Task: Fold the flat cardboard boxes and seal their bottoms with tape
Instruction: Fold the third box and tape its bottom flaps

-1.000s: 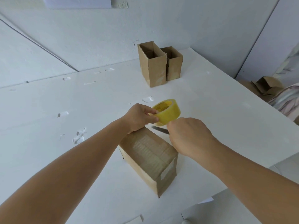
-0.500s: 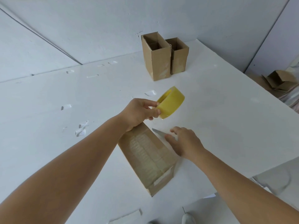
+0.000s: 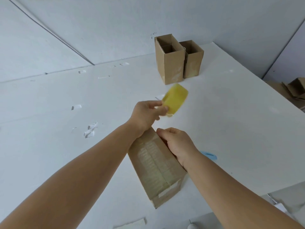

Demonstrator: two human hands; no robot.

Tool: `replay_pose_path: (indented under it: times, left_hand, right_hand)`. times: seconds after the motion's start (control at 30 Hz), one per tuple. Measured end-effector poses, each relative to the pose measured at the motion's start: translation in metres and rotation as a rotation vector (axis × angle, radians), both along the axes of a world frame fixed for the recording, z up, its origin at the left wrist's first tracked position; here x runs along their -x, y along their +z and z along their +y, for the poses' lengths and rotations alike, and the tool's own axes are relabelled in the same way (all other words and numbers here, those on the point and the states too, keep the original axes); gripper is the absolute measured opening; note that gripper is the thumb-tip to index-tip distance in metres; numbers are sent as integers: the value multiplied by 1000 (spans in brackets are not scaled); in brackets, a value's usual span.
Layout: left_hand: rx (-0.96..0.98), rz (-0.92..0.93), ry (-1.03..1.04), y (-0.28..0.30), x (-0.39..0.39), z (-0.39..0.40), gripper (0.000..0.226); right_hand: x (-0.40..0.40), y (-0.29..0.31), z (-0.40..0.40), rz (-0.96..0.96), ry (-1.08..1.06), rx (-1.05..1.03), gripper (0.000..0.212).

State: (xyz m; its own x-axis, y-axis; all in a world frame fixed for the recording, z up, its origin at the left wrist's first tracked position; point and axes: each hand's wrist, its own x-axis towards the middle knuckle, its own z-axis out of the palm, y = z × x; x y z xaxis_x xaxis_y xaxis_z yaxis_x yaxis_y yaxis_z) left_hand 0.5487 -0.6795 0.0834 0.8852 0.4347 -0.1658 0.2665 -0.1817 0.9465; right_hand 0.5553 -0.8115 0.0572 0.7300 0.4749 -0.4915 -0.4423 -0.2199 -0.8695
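A brown cardboard box (image 3: 156, 169) stands on the white desk (image 3: 231, 129) near its front edge, bottom side up. The upturned bottom is closed, and wide strips of clear tape run along its length over the flap seam; a shorter strip of tape wraps down over the near end. The cardboard looks plain and a little worn at the corners.

The left hand (image 3: 145, 113) is raised above the desk beyond the box, its grip clamped on a yellow roll of tape (image 3: 175, 100): thumb and fingers pinch the roll's near edge, and the roll is blurred and tilted, hanging clear of the desk. The right hand (image 3: 177, 142) lies on the far right part of the box's taped bottom, fingers curled over the top right edge so that the grip closes on the box; the thumb tip lies by the far corner. Just right of that wrist a small light-blue object (image 3: 209, 155) lies on the desk, partly hidden by the forearm; what it is cannot be told.

At the far side of the desk, by the wall, two more folded cardboard boxes stand upright with open tops, the taller one (image 3: 170, 63) touching the shorter one (image 3: 193, 61) beside it. Scraps of white tape (image 3: 90, 131) are stuck to the desk at the left. More cardboard pieces (image 3: 295, 90) lie beyond the desk at the right.
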Motion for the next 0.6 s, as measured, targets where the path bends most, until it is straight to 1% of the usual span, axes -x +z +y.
replay_pose_path:
  times: [0.1,0.17,0.27,0.37,0.4,0.47,0.6]
  left_hand:
    - [91,-175,161,4,0,2,12]
    - [130,-229,218,8,4,6,14]
    - [133,-270,284,12,21,12,17]
    - [90,-316,391,12,49,13,13]
    - [81,-336,431,11,58,11,13]
    - [80,-364,492,5,71,3,20]
    - [110,-364,539,-5,77,-11,27]
  right_hand:
    - [2,3,-1,52,-41,-17,19]
    - [3,4,-1,56,-51,-22,21]
    - [5,2,-2,37,-59,-37,15]
    - [5,1,-4,4,-46,-21,17]
    - [4,0,-5,-7,-41,-12,18]
    - [6,-2,-4,-23,-30,9,23]
    - [11,-7,2,-67,23,75,35]
